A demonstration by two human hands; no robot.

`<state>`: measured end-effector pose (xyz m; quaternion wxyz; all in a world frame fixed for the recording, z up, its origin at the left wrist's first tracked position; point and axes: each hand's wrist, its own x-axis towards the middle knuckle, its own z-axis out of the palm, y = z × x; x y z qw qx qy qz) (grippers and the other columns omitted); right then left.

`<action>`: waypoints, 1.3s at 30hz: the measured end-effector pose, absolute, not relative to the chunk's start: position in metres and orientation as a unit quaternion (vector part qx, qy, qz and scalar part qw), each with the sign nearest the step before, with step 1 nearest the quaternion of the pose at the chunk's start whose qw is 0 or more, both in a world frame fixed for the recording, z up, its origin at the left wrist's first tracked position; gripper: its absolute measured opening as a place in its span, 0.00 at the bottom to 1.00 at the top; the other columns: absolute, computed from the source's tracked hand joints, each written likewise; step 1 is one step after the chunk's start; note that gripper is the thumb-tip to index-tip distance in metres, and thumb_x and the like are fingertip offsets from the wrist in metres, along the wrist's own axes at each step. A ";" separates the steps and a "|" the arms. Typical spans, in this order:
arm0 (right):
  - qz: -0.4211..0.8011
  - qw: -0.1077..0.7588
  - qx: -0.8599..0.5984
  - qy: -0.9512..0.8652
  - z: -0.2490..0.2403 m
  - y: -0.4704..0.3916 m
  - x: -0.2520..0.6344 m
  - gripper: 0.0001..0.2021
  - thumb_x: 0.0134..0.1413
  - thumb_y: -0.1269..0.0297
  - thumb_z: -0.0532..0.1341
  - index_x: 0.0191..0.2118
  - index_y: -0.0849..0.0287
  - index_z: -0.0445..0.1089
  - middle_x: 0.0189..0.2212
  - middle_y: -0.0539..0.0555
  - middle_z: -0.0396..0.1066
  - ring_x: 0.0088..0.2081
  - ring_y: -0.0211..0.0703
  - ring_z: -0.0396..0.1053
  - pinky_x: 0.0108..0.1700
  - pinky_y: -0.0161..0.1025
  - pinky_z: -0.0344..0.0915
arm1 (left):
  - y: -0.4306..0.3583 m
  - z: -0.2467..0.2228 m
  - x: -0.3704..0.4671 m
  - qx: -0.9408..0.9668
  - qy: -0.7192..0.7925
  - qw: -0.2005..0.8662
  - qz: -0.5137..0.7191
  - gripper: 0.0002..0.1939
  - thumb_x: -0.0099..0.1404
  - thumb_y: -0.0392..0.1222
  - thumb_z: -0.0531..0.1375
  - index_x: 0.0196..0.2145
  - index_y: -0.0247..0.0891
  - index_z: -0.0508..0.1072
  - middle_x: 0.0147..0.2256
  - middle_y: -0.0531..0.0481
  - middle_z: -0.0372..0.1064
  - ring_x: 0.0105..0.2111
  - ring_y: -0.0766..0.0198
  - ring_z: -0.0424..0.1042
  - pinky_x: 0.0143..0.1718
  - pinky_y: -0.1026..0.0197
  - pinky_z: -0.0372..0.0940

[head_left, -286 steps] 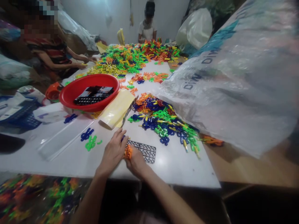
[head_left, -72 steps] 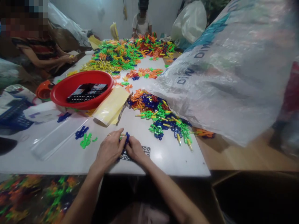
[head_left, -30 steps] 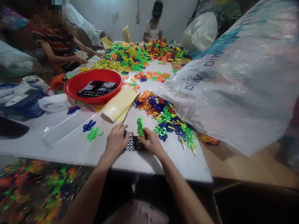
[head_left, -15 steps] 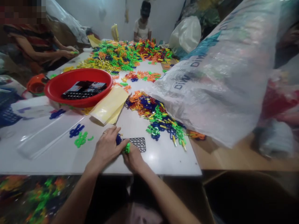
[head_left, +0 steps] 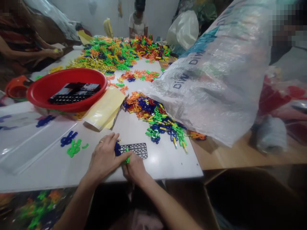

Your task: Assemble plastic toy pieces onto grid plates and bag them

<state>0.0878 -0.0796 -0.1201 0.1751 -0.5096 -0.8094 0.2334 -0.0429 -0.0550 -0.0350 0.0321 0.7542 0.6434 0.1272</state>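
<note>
Lowered since a second ago: green piece (head_left: 127,158), pinched between left hand (head_left: 105,157) and right hand (head_left: 134,167); black grid plate (head_left: 134,150) at 1 o'clock.

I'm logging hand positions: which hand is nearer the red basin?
Left. The left hand lies on the table below the red basin, on its side; the right hand sits farther right, by the black grid.

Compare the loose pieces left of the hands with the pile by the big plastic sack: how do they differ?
The loose pieces are few, only blue and green, and lie flat and spread out; the pile holds many, heaped together, with orange and yellow mixed in. The loose pieces lie in the open; the pile runs against the plastic sack. Both rest on the white table and look like the same plastic parts.
</note>
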 end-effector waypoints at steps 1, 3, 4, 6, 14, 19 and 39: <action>0.226 0.151 -0.512 -0.815 -0.119 -0.080 0.083 0.11 0.52 0.72 0.54 0.43 0.62 0.65 0.39 0.59 0.69 0.40 0.49 0.68 0.38 0.41 0.67 | -0.056 -0.035 -0.044 0.757 0.640 0.030 0.125 0.42 0.57 0.67 0.54 0.57 0.30 0.61 0.56 0.35 0.62 0.56 0.45 0.61 0.56 0.47 0.58; 0.208 0.117 -0.514 -0.824 -0.115 -0.079 0.075 0.13 0.50 0.75 0.54 0.43 0.63 0.66 0.39 0.60 0.69 0.41 0.50 0.68 0.37 0.41 0.67 | -0.056 -0.037 -0.047 0.757 0.641 0.011 0.127 0.42 0.57 0.65 0.56 0.57 0.29 0.60 0.56 0.33 0.61 0.56 0.44 0.60 0.56 0.46 0.58; 0.205 0.109 -0.513 -0.827 -0.111 -0.076 0.075 0.13 0.50 0.76 0.54 0.43 0.63 0.66 0.39 0.61 0.69 0.40 0.49 0.68 0.37 0.41 0.67 | -0.055 -0.039 -0.049 0.756 0.642 -0.001 0.130 0.40 0.57 0.63 0.56 0.57 0.28 0.60 0.56 0.33 0.61 0.56 0.43 0.60 0.56 0.46 0.57; 0.234 0.111 -0.485 -0.835 -0.100 -0.067 0.088 0.13 0.52 0.75 0.54 0.43 0.62 0.66 0.38 0.58 0.70 0.38 0.46 0.69 0.37 0.39 0.67 | -0.055 -0.042 -0.053 0.762 0.633 -0.015 0.132 0.35 0.59 0.56 0.55 0.57 0.28 0.60 0.55 0.33 0.61 0.56 0.43 0.60 0.56 0.46 0.58; 0.041 0.016 -0.665 -0.745 -0.065 0.019 0.240 0.14 0.59 0.77 0.48 0.44 0.63 0.68 0.44 0.63 0.68 0.43 0.48 0.67 0.40 0.39 0.63 | -0.060 -0.046 -0.042 0.795 0.591 -0.006 0.136 0.30 0.59 0.47 0.54 0.57 0.31 0.60 0.56 0.36 0.60 0.56 0.46 0.61 0.58 0.48 0.57; 0.004 -0.003 -0.661 -0.750 -0.072 0.045 0.256 0.13 0.59 0.76 0.48 0.43 0.63 0.68 0.46 0.64 0.65 0.43 0.49 0.67 0.38 0.39 0.62 | -0.056 -0.032 -0.033 0.803 0.583 0.007 0.122 0.33 0.58 0.54 0.57 0.57 0.32 0.62 0.58 0.34 0.58 0.58 0.43 0.58 0.57 0.44 0.57; 0.297 0.277 -0.521 -0.751 -0.128 -0.062 0.109 0.10 0.52 0.72 0.51 0.40 0.62 0.64 0.34 0.57 0.69 0.33 0.43 0.66 0.37 0.37 0.63 | -0.042 -0.023 -0.024 0.809 0.574 0.074 0.104 0.29 0.65 0.58 0.51 0.54 0.34 0.67 0.46 0.40 0.71 0.47 0.51 0.69 0.52 0.49 0.60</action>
